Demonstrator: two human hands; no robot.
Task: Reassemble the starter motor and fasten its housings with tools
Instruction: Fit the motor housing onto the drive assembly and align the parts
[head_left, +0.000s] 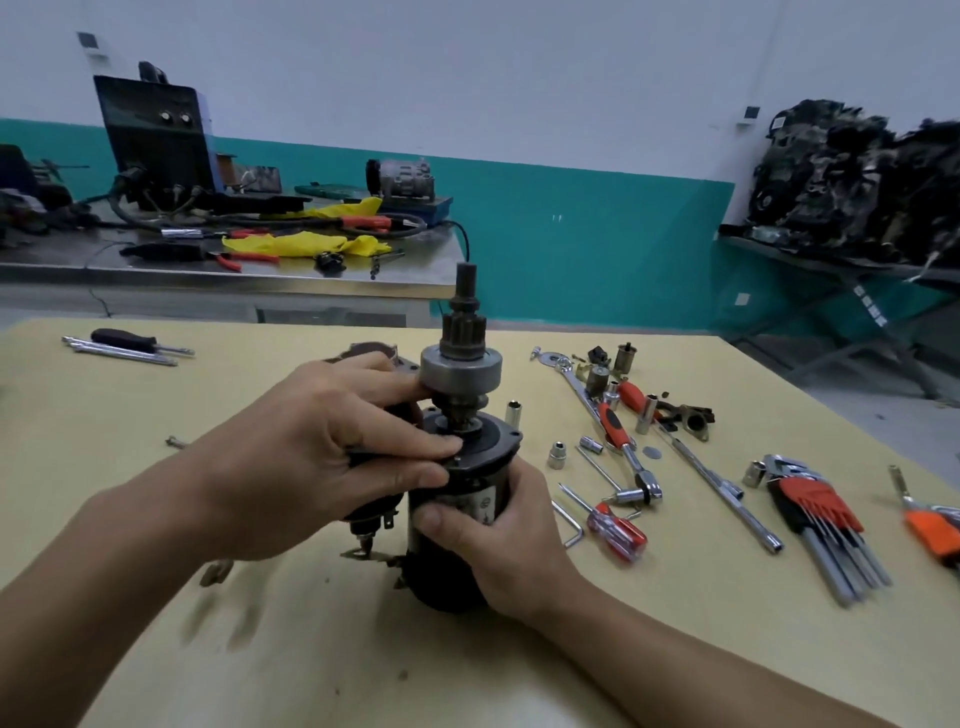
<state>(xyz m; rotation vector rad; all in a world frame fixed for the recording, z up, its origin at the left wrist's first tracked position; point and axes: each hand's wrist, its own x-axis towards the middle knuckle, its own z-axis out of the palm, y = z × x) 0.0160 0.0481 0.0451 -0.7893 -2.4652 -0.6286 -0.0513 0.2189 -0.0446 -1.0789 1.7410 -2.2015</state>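
The starter motor's black body (467, 499) stands upright at the middle of the yellow table (675, 649). Its shaft sticks up, carrying a grey drive clutch (461, 369) and a dark pinion gear (463, 325). My right hand (498, 551) grips the body low on its right side. Curled over the black solenoid (371, 512) on the motor's left, my left hand (317, 457) has its fingertips on the body's top plate under the clutch. A grey housing piece (371, 351) peeks out behind my left hand.
To the right lie ratchets (621, 441), sockets (557, 455), a red screwdriver (615, 527), a long T-wrench (717, 488) and a hex key set (826, 525). A black screwdriver and rods (127, 345) lie far left. A bolt (175, 442) sits left. A cluttered metal bench (234, 265) stands behind.
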